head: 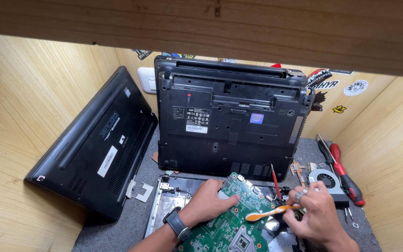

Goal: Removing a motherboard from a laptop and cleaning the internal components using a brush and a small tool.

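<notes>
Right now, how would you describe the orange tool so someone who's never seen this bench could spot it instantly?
Start at the big black laptop propped upright against the back wall, then drop to the green circuit board in front of it, steadied by the left hand. The orange tool lies across the board's right edge, held in the right hand. It is the only bright orange, flat-ended piece; nearby screwdrivers are red.

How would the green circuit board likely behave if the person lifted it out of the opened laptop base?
The green circuit board is thin and flat, so it is probably stiff and light. Its small parts and edge connectors look fragile. The left hand presses on it, and the right hand holds an orange tool at its edge, so it may catch.
</notes>
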